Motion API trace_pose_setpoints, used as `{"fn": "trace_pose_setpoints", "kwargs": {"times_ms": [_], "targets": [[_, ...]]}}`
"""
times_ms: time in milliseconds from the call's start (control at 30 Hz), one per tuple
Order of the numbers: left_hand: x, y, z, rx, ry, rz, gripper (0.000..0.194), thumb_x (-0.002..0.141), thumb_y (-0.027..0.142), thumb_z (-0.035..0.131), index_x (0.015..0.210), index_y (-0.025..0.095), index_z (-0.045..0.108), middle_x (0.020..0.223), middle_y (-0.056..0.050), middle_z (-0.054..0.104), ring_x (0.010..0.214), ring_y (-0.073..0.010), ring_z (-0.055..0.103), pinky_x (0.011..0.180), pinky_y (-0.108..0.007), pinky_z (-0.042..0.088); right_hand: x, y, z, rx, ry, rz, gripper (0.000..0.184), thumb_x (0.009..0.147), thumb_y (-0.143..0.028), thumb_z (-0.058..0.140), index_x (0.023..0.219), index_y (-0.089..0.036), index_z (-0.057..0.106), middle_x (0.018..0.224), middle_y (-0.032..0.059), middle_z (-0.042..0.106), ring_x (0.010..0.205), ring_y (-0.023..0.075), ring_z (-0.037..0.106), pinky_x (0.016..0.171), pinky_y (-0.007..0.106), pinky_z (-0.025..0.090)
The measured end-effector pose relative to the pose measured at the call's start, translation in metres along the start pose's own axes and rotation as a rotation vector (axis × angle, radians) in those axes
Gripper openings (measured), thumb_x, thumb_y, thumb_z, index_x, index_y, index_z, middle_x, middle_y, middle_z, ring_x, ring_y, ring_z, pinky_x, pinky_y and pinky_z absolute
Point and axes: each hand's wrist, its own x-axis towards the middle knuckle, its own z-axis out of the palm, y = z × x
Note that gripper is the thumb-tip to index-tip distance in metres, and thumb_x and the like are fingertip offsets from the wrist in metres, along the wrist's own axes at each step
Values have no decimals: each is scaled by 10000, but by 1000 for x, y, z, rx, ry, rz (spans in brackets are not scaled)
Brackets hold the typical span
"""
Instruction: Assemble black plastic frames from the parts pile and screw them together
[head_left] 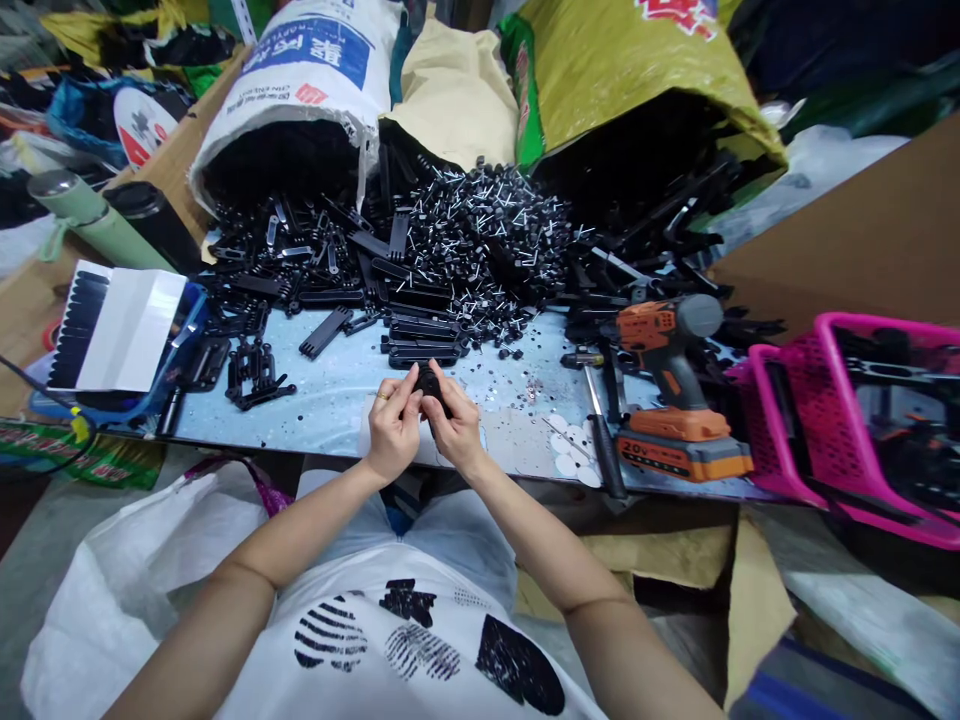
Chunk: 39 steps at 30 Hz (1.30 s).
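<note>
Both my hands meet at the front edge of the blue-topped table, closed on one small black plastic part point(429, 380). My left hand point(395, 420) pinches it from the left, a ring on one finger. From the right, my right hand point(454, 418) grips the same part with thumb and fingers. Much of the part is hidden by my fingers, so its exact kind does not show. Just beyond my hands lie stacked flat black plastic bars point(421, 340). Behind them rises a heap of small black pieces with metal pins point(487, 235).
An orange cordless drill point(660, 390) and a hammer point(600, 430) lie to the right, beside pink baskets point(825, 400). At left are a blue tray point(191, 320), a green bottle point(90, 215) and black linked parts point(259, 375). Open sacks point(300, 80) spill parts at the back.
</note>
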Motion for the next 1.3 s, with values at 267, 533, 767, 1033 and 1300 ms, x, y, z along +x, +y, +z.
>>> {"fn": "trace_pose_setpoints", "kwargs": {"times_ms": [267,533,767,1033,1300], "targets": [[16,0,-9,-31,6,125,345,950,241,402,1238,137,561,931,-99,633,838,-145,557,740,-281,494,6,-13,-3,-98,53,-144,528,933,-381,409,1427,-206,347,1093,111,606,913,186,562,788,330,496],[26,-7,-10,-106,-17,52,319,947,259,423,1182,136,600,905,-82,620,799,-129,563,722,-265,483,14,-7,5,-74,48,-130,527,935,-365,411,1434,-216,330,1043,94,601,858,167,550,762,317,495],[34,-13,-14,-149,-103,81,306,941,276,441,1155,147,619,883,-65,617,782,-122,572,697,-253,478,12,0,8,-95,35,-106,551,934,-406,395,1450,-241,293,1069,95,602,865,180,558,761,336,506],[48,-29,-13,-162,-168,14,325,938,334,440,1123,154,637,878,-60,618,768,-120,566,696,-257,478,11,9,34,-34,155,51,556,937,-399,391,1461,-269,259,1088,93,578,906,186,556,800,355,508],[23,-47,-9,-173,-208,-336,374,930,385,419,1201,168,558,935,-67,615,734,-133,589,663,-267,499,13,25,32,-29,-149,106,539,939,-410,369,1444,-230,310,1152,101,580,956,182,589,836,336,500]]}}
